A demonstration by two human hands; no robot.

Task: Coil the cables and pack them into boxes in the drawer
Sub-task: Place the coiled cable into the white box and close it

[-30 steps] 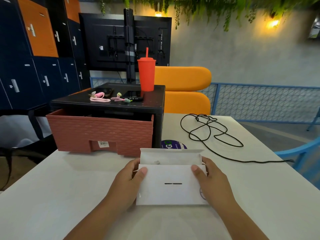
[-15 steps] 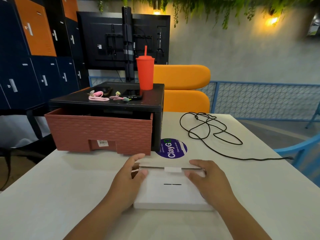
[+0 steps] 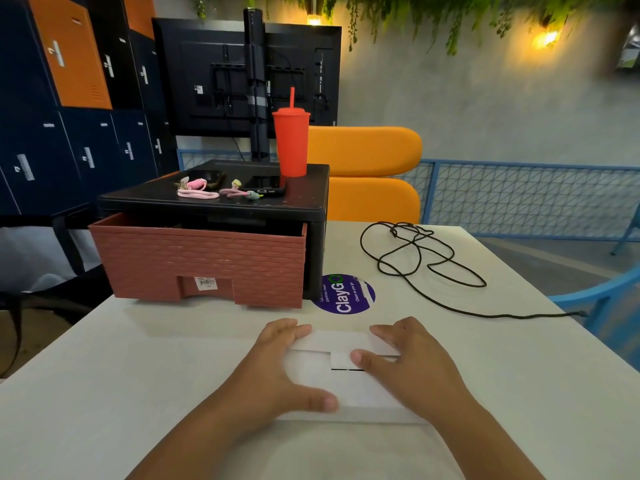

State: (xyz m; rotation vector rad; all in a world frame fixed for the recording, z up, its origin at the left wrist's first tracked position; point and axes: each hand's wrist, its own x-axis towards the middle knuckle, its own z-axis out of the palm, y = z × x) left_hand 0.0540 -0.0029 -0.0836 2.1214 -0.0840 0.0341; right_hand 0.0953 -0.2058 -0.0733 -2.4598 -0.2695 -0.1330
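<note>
Both hands lie flat on one white cardboard box [image 3: 320, 379], which sits on the near part of the white table [image 3: 104, 375]. The left hand [image 3: 277, 368] is spread across the box's left side, fingers reaching its far edge and thumb stretched along its near edge. The right hand [image 3: 419, 365] covers the right side, fingers laid over the far right corner, while its thumb presses beside the small tab [image 3: 340, 359] of the closing flap, just above one dark slot [image 3: 346, 369] in the lid. Neither hand pinches anything; both are open-palmed and pressing down. The flap is down, so the box's contents cannot be seen.

Just beyond the box, one round purple sticker [image 3: 346, 294] reading "ClayGo" lies on the tabletop. To the right of it, one loose black cable [image 3: 415, 258] sprawls uncoiled in loops, its tail running off toward the right table edge.

Left of the sticker stands one black drawer unit [image 3: 315, 209] with a single brick-patterned red-brown drawer [image 3: 201, 261] pulled out toward the camera; its inside is hidden from this angle. On top of the unit rest two small pink coiled cables [image 3: 199, 194], side by side, two dark flat devices behind them, and one red tumbler [image 3: 291, 143] with a straw, upright.

Behind stand one orange chair [image 3: 367, 150], the back of one monitor [image 3: 207, 74] on a stand, and blue and orange lockers [image 3: 69, 57].
</note>
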